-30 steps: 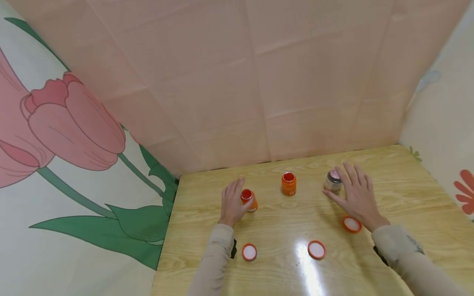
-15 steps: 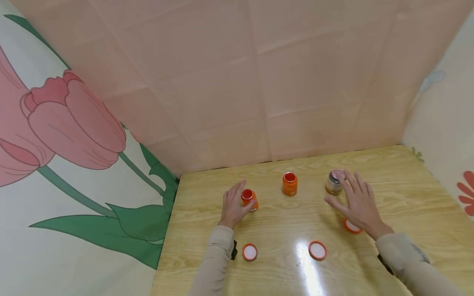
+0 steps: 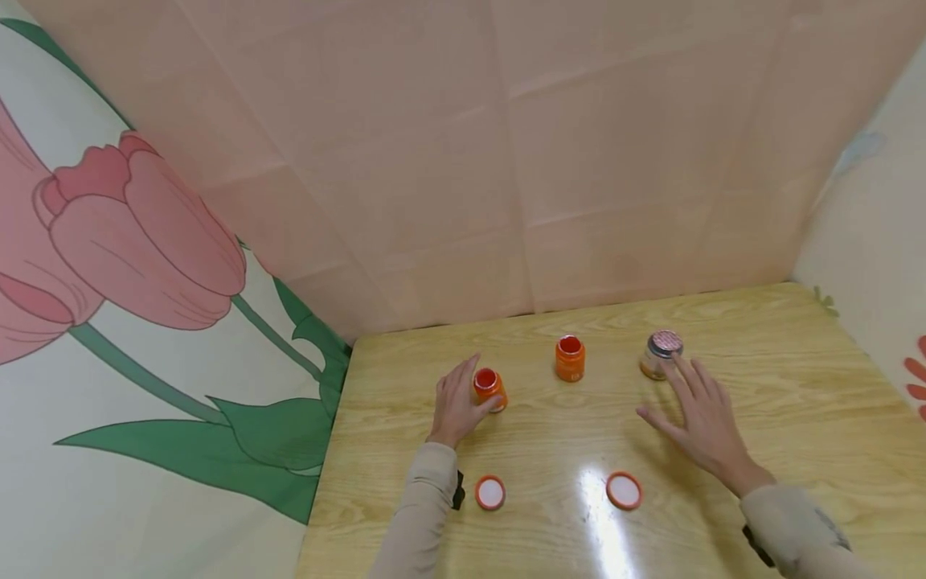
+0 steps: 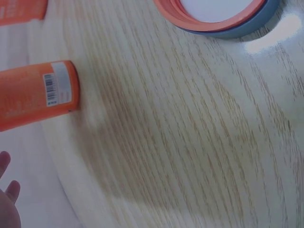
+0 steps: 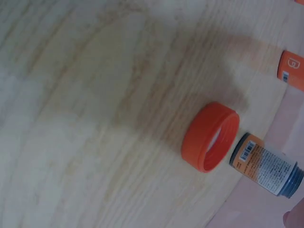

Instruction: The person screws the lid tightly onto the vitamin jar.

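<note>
My left hand [image 3: 457, 406] curves beside an open orange jar [image 3: 489, 389] with a red inside; the thumb overlaps it in the head view. In the left wrist view, that jar [image 4: 28, 95] stands apart from the visible fingertips [image 4: 12, 191]. My right hand [image 3: 705, 422] is spread, its fingers near a jar with a silvery-pink top and dark neck [image 3: 661, 355]; whether they touch is unclear. That jar's label [image 5: 266, 164] shows in the right wrist view, with an orange lid [image 5: 209, 137] close by. A second open orange jar [image 3: 570, 359] stands between the hands.
Two upturned orange-rimmed lids with white insides lie nearer me: the left lid [image 3: 490, 492] and the right lid [image 3: 624, 490]. They rest on a wood-grain table [image 3: 550, 450]. A pink sheet [image 3: 405, 161] covers the back wall; a tulip-print panel [image 3: 152, 241] borders the left.
My right hand has drawn back slightly toward me and right, uncovering more of the pink-topped jar and covering the lid beneath it. The left hand stays nearly still. The view shifts a little.
</note>
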The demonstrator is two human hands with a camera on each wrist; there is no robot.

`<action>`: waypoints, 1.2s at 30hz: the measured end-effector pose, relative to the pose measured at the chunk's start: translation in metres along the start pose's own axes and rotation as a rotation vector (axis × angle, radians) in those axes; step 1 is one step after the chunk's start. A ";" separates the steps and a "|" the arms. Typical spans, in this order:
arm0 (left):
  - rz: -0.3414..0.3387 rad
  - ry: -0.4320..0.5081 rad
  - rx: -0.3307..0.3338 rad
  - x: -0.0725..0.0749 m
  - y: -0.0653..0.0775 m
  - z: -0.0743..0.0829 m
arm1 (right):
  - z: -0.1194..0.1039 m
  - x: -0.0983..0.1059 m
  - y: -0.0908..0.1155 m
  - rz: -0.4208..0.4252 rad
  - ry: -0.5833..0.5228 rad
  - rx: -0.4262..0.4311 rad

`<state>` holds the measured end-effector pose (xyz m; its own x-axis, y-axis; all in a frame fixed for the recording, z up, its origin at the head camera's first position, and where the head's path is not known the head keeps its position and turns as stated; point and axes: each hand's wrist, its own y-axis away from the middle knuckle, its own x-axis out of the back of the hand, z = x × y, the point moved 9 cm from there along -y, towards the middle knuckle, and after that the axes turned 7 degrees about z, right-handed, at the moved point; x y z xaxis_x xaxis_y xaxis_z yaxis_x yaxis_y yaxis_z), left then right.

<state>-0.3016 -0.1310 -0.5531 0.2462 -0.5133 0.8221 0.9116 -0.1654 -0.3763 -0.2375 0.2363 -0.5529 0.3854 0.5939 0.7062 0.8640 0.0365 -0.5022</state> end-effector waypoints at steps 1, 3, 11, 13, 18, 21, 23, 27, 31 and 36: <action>0.000 0.001 0.002 0.000 0.000 0.000 | 0.000 -0.001 0.002 0.002 -0.004 0.000; 0.003 0.005 0.004 -0.001 0.000 -0.001 | 0.000 -0.002 0.007 0.002 -0.015 -0.003; 0.013 0.034 0.020 -0.005 0.002 -0.005 | -0.005 -0.008 0.025 -0.008 -0.044 0.001; 0.012 0.051 0.035 -0.006 0.002 -0.006 | -0.004 -0.009 0.029 -0.008 -0.049 -0.003; 0.004 0.084 0.069 -0.009 0.004 -0.009 | -0.003 -0.011 0.038 -0.013 -0.064 -0.021; 0.001 0.091 0.078 -0.012 0.005 -0.011 | -0.003 -0.013 0.044 -0.017 -0.068 -0.025; 0.001 0.092 0.080 -0.013 0.006 -0.012 | -0.004 -0.013 0.047 -0.016 -0.066 -0.025; -0.002 0.106 0.090 -0.016 0.006 -0.014 | -0.004 -0.013 0.054 -0.020 -0.066 -0.031; 0.003 0.111 0.100 -0.017 0.007 -0.014 | -0.006 -0.016 0.061 -0.021 -0.074 -0.031; 0.029 0.125 0.114 -0.017 0.008 -0.014 | -0.012 -0.019 0.069 -0.016 -0.083 -0.009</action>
<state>-0.3028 -0.1354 -0.5758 0.2364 -0.6186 0.7493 0.9380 -0.0557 -0.3420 -0.1808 0.2180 -0.5947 0.3438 0.6577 0.6702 0.8729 0.0392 -0.4863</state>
